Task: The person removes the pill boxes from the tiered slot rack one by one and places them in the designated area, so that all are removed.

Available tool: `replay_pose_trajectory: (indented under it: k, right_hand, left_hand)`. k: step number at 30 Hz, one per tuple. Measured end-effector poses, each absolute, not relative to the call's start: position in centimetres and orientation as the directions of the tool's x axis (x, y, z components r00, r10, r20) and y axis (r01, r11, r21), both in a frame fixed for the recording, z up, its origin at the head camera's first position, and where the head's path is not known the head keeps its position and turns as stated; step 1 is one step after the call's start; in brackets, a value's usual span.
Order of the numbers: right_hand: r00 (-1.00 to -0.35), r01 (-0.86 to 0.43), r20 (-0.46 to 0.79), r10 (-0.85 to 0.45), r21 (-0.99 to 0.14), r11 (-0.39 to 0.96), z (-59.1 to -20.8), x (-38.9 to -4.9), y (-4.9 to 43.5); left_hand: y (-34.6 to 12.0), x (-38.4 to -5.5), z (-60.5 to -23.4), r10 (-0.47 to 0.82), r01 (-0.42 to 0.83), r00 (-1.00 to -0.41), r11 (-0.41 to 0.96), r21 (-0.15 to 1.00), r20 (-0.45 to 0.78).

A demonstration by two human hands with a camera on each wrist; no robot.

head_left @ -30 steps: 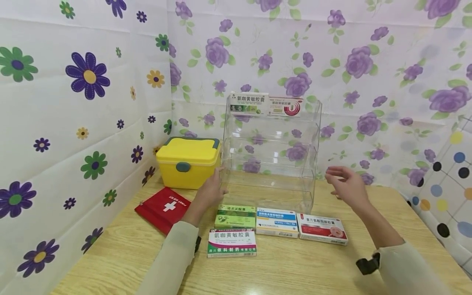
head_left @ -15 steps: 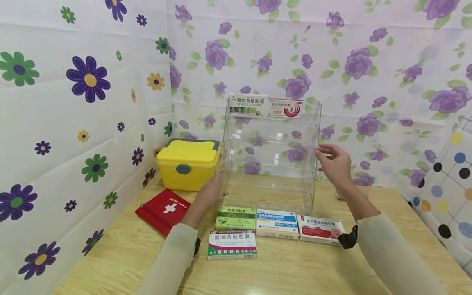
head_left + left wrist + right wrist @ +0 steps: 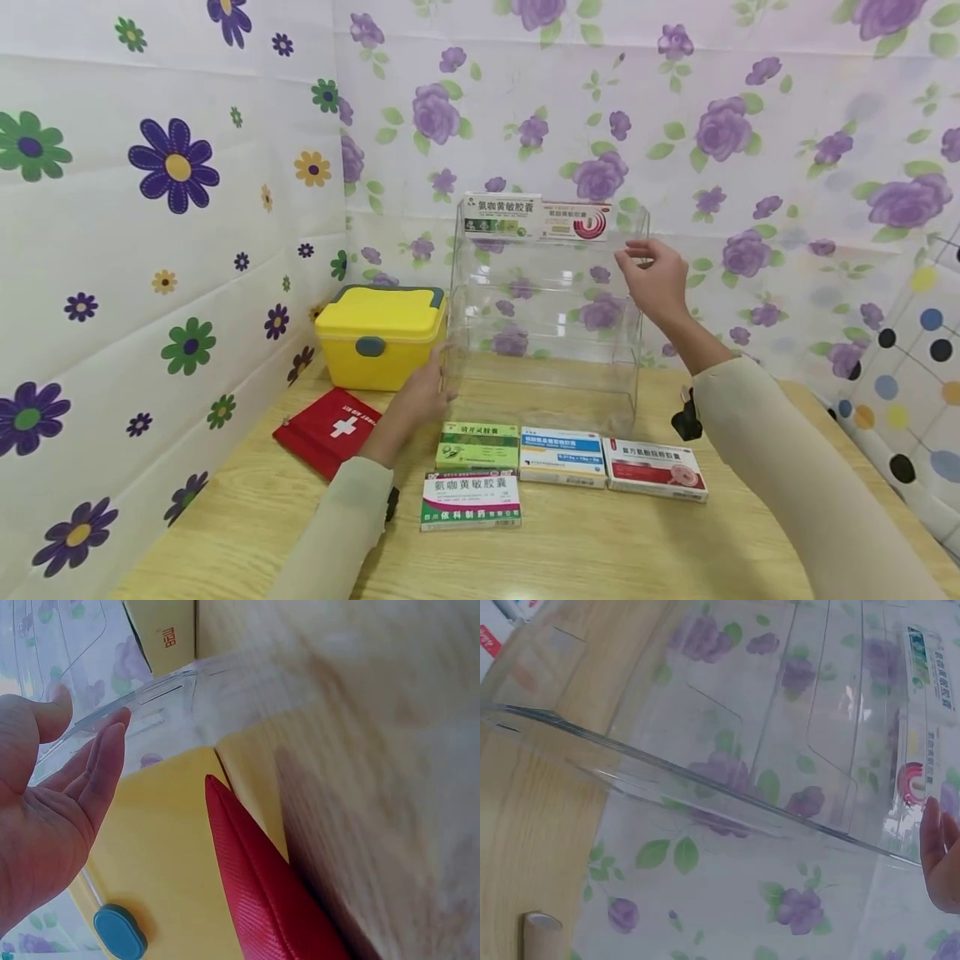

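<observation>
A clear tiered display rack (image 3: 547, 375) stands on the table, with a white-and-green medicine box (image 3: 502, 217) and a white-and-red one (image 3: 576, 222) side by side in its top tier. My left hand (image 3: 422, 392) is at the rack's left side. In the left wrist view its fingers (image 3: 105, 761) are fairly straight at the clear panel, the thumb apart from them. My right hand (image 3: 657, 279) is raised at the rack's upper right, fingers bent loosely and holding nothing. In the right wrist view a fingertip (image 3: 931, 814) overlaps the area beside the white-and-red box.
Before the rack lie a green box (image 3: 477, 446), a blue-and-white box (image 3: 562, 457), a red-and-white box (image 3: 655, 468) and a green-and-magenta box (image 3: 471, 500). A yellow case (image 3: 378, 342) and a red first aid pouch (image 3: 330, 429) are at left. Floral cloth (image 3: 787, 167) hangs behind.
My right hand has risen from beside the rack's lower right to its top right corner, moving slightly left. My left hand has stayed at the rack's left side.
</observation>
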State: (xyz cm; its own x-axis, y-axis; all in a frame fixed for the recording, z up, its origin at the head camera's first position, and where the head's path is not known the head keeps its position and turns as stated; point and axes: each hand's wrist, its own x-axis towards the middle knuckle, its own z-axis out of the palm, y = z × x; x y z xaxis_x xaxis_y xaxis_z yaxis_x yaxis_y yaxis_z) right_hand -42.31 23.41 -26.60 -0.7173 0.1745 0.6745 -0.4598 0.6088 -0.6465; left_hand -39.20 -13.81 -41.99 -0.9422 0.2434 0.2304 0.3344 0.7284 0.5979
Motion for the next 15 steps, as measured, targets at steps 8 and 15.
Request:
replay_pose_trajectory:
  k: [8,15]
  right_hand:
    - [-0.727,-0.428,0.652,0.215,-0.675,0.601,-25.0,-44.7,22.4]
    - [-0.774,-0.406,0.613,0.161,-0.674,0.617,-23.2,-46.2,21.3]
  left_hand:
    - [-13.7,-39.5,-42.5,0.215,0.319,-0.947,0.733,0.601,0.240]
    - [-13.4,-39.4,-41.8,0.195,0.276,-0.960,0.774,0.570,0.201]
